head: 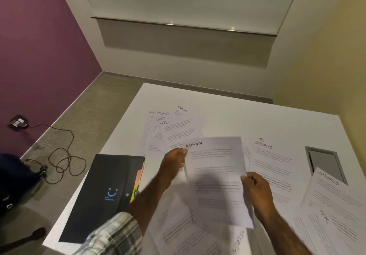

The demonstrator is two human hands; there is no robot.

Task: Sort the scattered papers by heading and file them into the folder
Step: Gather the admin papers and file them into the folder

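Both hands pinch the ADMIN sheet (left hand top-left corner, right hand right edge), heading pointing away, long axis running near-to-far

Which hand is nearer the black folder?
Left. The left hand pinches the ADMIN sheet just right of the black folder; the right hand holds the sheet's opposite edge, farther away.

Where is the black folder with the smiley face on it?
In the head view, the black folder lies flat at the left edge of the white table, just left of the left hand, which grips the ADMIN sheet.
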